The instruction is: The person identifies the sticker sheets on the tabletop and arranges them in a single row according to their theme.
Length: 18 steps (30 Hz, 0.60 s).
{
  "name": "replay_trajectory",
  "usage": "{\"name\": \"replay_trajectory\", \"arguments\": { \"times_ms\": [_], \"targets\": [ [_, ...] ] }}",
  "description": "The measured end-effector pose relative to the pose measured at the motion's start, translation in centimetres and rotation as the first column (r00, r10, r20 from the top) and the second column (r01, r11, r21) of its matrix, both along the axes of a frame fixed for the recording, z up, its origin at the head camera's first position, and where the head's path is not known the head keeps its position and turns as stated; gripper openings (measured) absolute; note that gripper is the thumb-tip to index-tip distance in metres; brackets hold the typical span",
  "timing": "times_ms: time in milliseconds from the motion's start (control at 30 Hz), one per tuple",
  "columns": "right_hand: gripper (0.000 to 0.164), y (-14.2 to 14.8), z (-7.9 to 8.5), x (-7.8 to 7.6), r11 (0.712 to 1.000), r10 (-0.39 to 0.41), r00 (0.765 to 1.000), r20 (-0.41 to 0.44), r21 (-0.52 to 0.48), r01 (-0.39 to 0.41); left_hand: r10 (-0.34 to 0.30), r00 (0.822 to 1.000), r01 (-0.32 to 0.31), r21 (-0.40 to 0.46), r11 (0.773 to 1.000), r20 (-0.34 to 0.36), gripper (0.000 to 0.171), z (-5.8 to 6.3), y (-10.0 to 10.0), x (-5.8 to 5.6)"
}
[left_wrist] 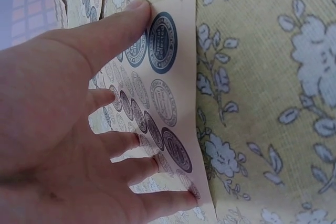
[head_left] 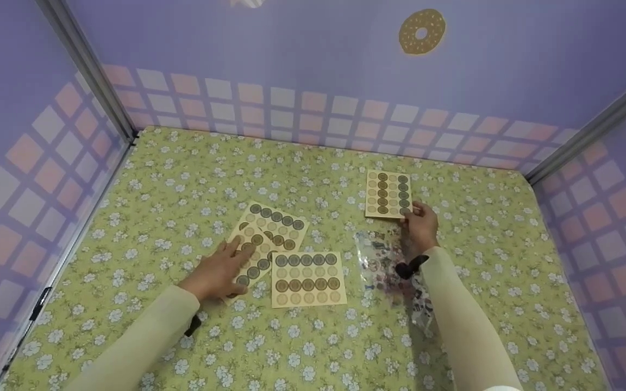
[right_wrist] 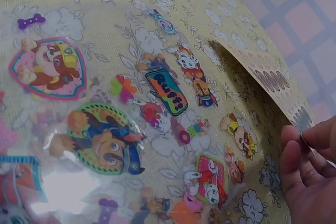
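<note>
My left hand (head_left: 216, 274) rests with spread fingers on a cream sheet of round stickers (head_left: 261, 251), left of the middle of the table. That sheet overlaps a second round-sticker sheet (head_left: 283, 216) behind it. Close on their right, a third sheet (head_left: 308, 278) lies flat, with grey, pale and brown rows. Farther back on the right, my right hand (head_left: 423, 227) pinches the near right corner of another round-sticker sheet (head_left: 388, 190). The right wrist view shows thumb and fingers on the edge of this sheet (right_wrist: 273, 80), tilted up from the cloth.
Clear plastic sheets with cartoon dog stickers (head_left: 375, 258) lie beneath and beside the right forearm. A flowered yellow-green cloth (head_left: 313, 345) covers the table. Purple walls with pink and white squares (head_left: 313, 100) enclose the back and both sides.
</note>
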State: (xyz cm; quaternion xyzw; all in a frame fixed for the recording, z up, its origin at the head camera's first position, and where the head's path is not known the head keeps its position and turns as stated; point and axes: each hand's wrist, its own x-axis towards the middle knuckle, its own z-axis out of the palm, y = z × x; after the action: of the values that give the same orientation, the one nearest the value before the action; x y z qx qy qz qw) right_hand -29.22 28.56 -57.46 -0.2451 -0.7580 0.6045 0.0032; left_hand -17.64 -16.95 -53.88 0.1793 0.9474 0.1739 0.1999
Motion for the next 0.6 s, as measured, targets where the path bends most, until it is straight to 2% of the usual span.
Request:
{"name": "replay_trajectory", "arguments": {
  "times_ms": [233,600],
  "targets": [
    [0.047,-0.06,0.19,0.13,1.000,0.006,1.000,0.005,0.026,-0.006,0.007,1.000,-0.007,-0.001,1.000,0.016,0.092,0.07,0.14,-0.15],
    [0.049,0.62,0.47,0.91,0.999,-0.040,0.998,0.054,-0.027,0.042,0.045,0.999,-0.045,0.021,0.999,-0.008,0.095,0.22,0.10,-0.67]
  ]
}}
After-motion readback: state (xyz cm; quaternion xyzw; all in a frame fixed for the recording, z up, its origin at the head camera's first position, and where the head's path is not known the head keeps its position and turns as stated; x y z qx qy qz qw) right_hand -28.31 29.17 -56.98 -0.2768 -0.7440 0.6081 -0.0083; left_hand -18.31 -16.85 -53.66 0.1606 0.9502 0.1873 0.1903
